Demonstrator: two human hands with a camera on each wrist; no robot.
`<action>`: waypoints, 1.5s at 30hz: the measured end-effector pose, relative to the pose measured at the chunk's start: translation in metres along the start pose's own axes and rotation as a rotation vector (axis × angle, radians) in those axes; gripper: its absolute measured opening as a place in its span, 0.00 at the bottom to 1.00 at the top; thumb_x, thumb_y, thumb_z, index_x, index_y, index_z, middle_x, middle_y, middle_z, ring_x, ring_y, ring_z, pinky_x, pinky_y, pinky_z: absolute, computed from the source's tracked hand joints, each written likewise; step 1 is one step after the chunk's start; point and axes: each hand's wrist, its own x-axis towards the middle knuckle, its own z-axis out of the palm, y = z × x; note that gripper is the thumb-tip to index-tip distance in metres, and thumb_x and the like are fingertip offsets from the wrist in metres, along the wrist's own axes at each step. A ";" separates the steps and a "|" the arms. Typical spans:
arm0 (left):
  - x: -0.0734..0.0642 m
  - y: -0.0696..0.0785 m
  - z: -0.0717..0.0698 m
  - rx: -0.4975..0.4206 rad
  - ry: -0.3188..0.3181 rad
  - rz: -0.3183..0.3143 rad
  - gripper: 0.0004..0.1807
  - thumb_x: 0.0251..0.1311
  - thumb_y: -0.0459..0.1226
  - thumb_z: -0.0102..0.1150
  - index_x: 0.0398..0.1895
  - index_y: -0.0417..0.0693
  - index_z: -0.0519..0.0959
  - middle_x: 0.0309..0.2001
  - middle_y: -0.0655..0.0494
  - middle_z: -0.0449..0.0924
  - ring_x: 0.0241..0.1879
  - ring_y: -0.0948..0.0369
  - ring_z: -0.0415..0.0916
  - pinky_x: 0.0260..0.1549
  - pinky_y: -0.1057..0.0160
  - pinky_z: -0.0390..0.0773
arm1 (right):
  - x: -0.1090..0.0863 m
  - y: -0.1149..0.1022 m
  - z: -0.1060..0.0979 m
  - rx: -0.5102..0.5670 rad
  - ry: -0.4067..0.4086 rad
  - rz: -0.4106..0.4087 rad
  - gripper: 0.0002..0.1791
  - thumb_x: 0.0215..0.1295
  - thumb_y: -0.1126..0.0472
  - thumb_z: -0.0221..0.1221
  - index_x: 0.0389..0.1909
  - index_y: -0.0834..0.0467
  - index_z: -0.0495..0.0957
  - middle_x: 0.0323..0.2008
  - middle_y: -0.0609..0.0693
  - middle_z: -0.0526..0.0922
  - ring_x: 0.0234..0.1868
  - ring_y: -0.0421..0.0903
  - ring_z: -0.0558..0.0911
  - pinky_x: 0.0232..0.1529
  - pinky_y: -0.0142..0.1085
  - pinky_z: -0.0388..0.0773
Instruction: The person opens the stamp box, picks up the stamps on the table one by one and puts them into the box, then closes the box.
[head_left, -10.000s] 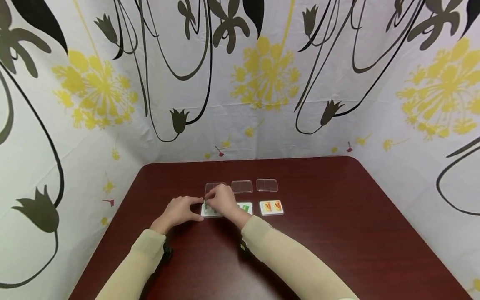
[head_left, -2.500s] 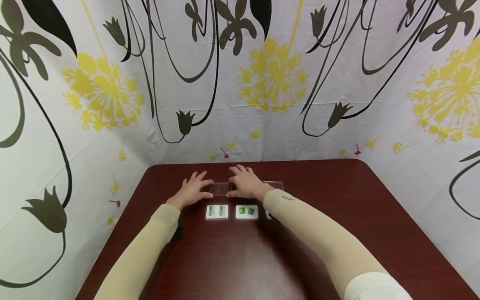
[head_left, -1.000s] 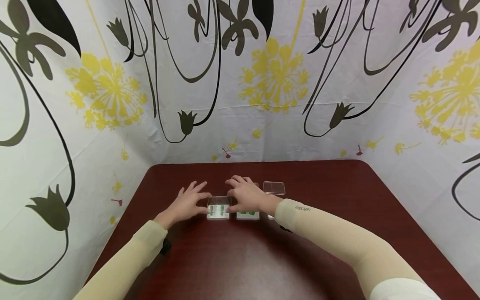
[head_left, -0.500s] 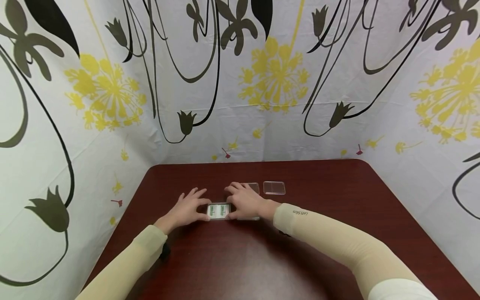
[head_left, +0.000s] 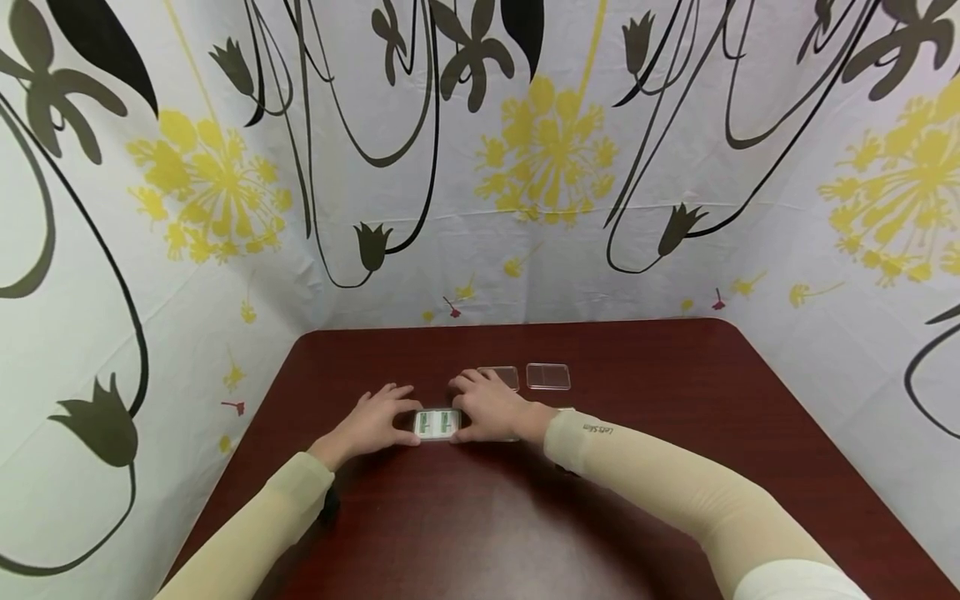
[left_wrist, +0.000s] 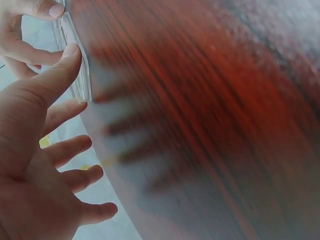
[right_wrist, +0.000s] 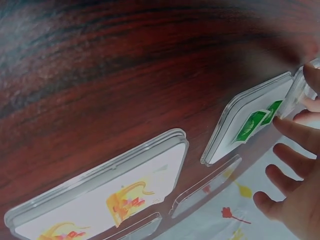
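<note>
A small flat clear plastic case (head_left: 437,424) lies on the table, its cover flat over a white card with two green-printed pieces. My left hand (head_left: 367,425) grips its left end between thumb and index finger; the other fingers are spread. At the right end my right hand (head_left: 491,408) grips it the same way. Beside that hand, in the right wrist view, lies a second case (right_wrist: 225,145) with two green stamp-like pieces on white. Farther along sits a third case (right_wrist: 155,172) with orange-patterned pieces; my right forearm hides it in the head view.
Two clear covers lie behind the cases: the right cover (head_left: 548,377) in full view, the middle cover (head_left: 504,377) partly behind my right hand. The dark red table (head_left: 637,358) meets a flower-printed cloth (head_left: 442,292) at its far edge.
Both hands took the leftmost clear cover from the back row and brought it toward me onto the left case. It has tipped down from a slant to lie flat.
</note>
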 end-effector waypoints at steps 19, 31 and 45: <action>0.002 -0.005 0.002 -0.084 -0.017 -0.012 0.29 0.51 0.53 0.77 0.57 0.57 0.83 0.71 0.49 0.68 0.73 0.44 0.57 0.63 0.39 0.66 | 0.004 -0.008 -0.005 -0.011 -0.019 0.002 0.30 0.57 0.27 0.62 0.42 0.48 0.87 0.61 0.47 0.76 0.65 0.49 0.69 0.64 0.56 0.65; 0.000 -0.006 0.003 -0.055 0.002 -0.002 0.32 0.51 0.54 0.76 0.60 0.55 0.83 0.72 0.51 0.68 0.71 0.47 0.62 0.61 0.40 0.68 | 0.004 -0.012 -0.005 0.023 -0.038 0.044 0.29 0.57 0.28 0.64 0.44 0.48 0.87 0.58 0.46 0.77 0.63 0.48 0.71 0.61 0.54 0.68; 0.001 -0.001 0.000 -0.035 -0.021 -0.021 0.35 0.52 0.54 0.76 0.62 0.51 0.82 0.73 0.50 0.65 0.72 0.46 0.59 0.61 0.40 0.67 | 0.002 -0.013 -0.010 0.019 -0.041 0.070 0.29 0.54 0.27 0.64 0.44 0.45 0.88 0.62 0.49 0.74 0.63 0.51 0.70 0.60 0.57 0.68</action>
